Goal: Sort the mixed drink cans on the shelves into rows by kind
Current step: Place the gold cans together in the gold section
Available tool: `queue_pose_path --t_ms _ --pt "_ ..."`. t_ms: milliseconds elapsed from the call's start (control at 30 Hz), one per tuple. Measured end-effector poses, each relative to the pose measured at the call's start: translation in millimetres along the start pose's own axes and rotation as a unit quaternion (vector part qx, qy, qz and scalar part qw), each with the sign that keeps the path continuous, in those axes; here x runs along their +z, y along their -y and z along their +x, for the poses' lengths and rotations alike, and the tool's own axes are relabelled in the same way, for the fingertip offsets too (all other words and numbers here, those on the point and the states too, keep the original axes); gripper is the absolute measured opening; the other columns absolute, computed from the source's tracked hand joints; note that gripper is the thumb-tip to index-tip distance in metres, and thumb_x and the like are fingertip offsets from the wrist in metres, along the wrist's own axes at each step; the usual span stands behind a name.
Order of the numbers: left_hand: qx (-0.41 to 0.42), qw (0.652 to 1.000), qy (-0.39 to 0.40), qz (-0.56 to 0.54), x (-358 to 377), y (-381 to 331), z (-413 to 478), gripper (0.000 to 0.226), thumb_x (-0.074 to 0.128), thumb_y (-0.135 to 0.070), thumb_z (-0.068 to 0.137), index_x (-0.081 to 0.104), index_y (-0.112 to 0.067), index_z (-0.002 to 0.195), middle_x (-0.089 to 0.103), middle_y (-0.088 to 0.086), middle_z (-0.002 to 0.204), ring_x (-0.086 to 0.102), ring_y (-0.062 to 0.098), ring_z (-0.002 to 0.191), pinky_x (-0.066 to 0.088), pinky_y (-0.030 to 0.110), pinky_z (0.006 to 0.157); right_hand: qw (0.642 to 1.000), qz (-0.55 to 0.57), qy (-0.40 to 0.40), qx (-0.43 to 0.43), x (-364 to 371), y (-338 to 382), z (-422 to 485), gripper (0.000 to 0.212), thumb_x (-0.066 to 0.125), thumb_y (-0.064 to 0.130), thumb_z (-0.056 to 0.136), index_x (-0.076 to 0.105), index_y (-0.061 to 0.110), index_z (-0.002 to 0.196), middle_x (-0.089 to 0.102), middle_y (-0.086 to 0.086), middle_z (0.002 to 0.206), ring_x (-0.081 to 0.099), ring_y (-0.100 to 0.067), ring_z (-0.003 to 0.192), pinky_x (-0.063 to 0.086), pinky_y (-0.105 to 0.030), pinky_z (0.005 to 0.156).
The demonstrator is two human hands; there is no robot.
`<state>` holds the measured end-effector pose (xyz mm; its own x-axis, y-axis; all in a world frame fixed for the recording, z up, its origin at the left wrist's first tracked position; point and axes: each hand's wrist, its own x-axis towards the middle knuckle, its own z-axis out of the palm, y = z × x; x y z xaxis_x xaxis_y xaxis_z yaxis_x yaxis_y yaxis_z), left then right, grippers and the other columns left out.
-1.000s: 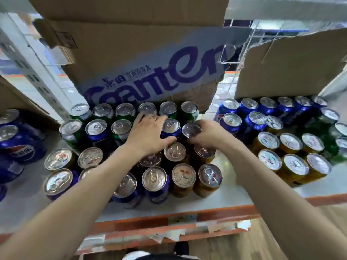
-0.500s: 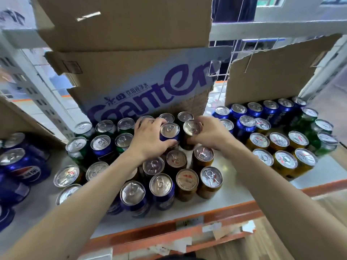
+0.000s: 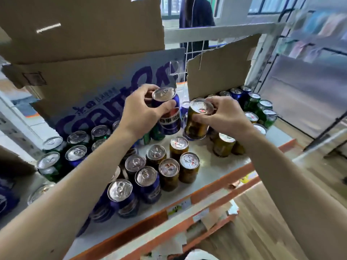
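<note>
My left hand grips a blue cola can by its top and holds it in the air above the shelf. Right beside it my right hand grips a gold can, also lifted and tilted. Below them stand several mixed cans: blue cans at the front, gold cans beside them, green cans at the left. A second group at the right holds gold cans, green cans and blue cans at the back.
A big cardboard box with purple lettering stands behind the left group, and a torn cardboard sheet behind the right group. The shelf has an orange front edge. A person in dark clothes stands beyond the rack.
Both hands have risen from the cluster, each lifting a can clear of the shelf. The view has swung up and to the right.
</note>
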<state>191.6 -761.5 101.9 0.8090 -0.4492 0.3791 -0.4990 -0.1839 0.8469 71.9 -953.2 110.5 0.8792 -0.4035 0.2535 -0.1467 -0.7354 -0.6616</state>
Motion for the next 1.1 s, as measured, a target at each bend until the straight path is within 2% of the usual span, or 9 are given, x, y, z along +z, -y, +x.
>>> queue_pose_path --t_ms 100,233,367,433,600,700,833,967,1100 --pt "0.008 1.000 0.031 -0.002 23.0 -11.5 3.0 0.049 0.084 -0.037 0.077 0.063 -0.017 0.116 0.070 -0.006 0.107 0.067 0.006 0.097 0.058 0.032 0.088 1.000 -0.012 -0.018 0.012 -20.9 -12.3 -9.1 0.034 0.083 0.037 0.074 0.060 0.011 0.069 0.060 0.002 0.068 0.053 -0.016 0.066 0.040 -0.017 0.060" --pt "0.023 0.998 0.060 -0.004 57.2 -22.2 10.5 0.047 0.085 -0.035 0.076 0.063 -0.017 0.114 0.070 -0.006 0.103 0.067 0.006 0.095 0.057 0.025 0.083 0.999 -0.011 -0.031 0.021 -46.3 -36.4 -11.2 0.041 0.083 0.034 0.074 0.047 0.028 0.056 0.046 0.016 0.052 0.046 0.006 0.050 0.032 -0.011 0.048" --pt "0.031 0.998 0.047 0.001 97.9 -28.3 23.7 0.048 0.087 -0.035 0.073 0.065 -0.015 0.111 0.069 -0.008 0.097 0.065 -0.002 0.088 0.052 0.011 0.069 0.998 -0.031 -0.029 0.041 -69.2 -74.1 -0.6 0.027 0.082 0.041 0.073 0.069 0.019 0.081 0.062 0.011 0.070 0.056 -0.001 0.065 0.040 -0.019 0.057" --pt "0.031 0.999 0.042 0.009 119.8 -30.2 33.7 0.049 0.087 -0.038 0.071 0.065 -0.016 0.109 0.068 -0.012 0.094 0.064 -0.003 0.085 0.052 0.011 0.068 0.998 -0.040 -0.031 0.047 -81.5 -93.9 8.3 0.032 0.083 0.040 0.072 0.072 0.015 0.088 0.067 0.005 0.077 0.060 -0.006 0.071 0.046 -0.023 0.060" --pt "0.015 0.999 0.026 0.019 178.2 -36.7 63.1 0.052 0.088 -0.045 0.066 0.067 -0.019 0.106 0.071 -0.008 0.095 0.068 0.005 0.086 0.059 0.026 0.075 0.999 -0.040 0.002 0.028 -118.4 -135.1 38.7 0.026 0.083 0.035 0.075 0.059 0.024 0.071 0.057 0.014 0.067 0.054 0.007 0.059 0.037 -0.006 0.052" --pt "0.012 0.999 0.016 0.041 210.9 -42.2 82.1 0.049 0.088 -0.044 0.066 0.068 -0.021 0.103 0.072 -0.008 0.094 0.068 0.006 0.085 0.059 0.029 0.076 0.999 -0.052 0.003 0.010 -135.2 -163.7 64.4 0.029 0.082 0.041 0.073 0.064 0.018 0.076 0.063 0.004 0.075 0.059 -0.014 0.074 0.048 -0.030 0.067" --pt "0.002 0.998 -0.019 0.063 247.4 -47.2 103.9 0.044 0.087 -0.045 0.066 0.069 -0.022 0.100 0.072 -0.009 0.093 0.068 0.005 0.086 0.055 0.024 0.077 1.000 -0.022 0.011 0.006 -148.7 -200.2 94.6 0.049 0.081 0.049 0.066 0.071 0.009 0.093 0.072 -0.008 0.088 0.067 -0.024 0.085 0.056 -0.044 0.076" --pt "-0.007 0.996 -0.027 0.088 278.5 -46.3 120.5 0.045 0.086 -0.046 0.068 0.070 -0.019 0.101 0.070 -0.011 0.092 0.064 -0.001 0.085 0.046 0.008 0.069 0.999 0.008 0.037 0.007 -160.3 -227.2 117.8 0.060 0.077 0.056 0.057 0.071 0.007 0.091 0.072 -0.011 0.085 0.068 -0.026 0.083 0.056 -0.048 0.072" --pt "-0.022 0.993 -0.045 0.106 302.5 -41.1 135.3 0.049 0.085 -0.049 0.067 0.070 -0.019 0.102 0.070 -0.009 0.094 0.065 0.005 0.088 0.051 0.016 0.074 0.997 0.042 0.059 -0.008 -166.3 -248.2 137.4 0.069 0.070 0.064 0.048 0.070 0.007 0.087 0.071 -0.013 0.081 0.067 -0.027 0.076 0.055 -0.047 0.067"
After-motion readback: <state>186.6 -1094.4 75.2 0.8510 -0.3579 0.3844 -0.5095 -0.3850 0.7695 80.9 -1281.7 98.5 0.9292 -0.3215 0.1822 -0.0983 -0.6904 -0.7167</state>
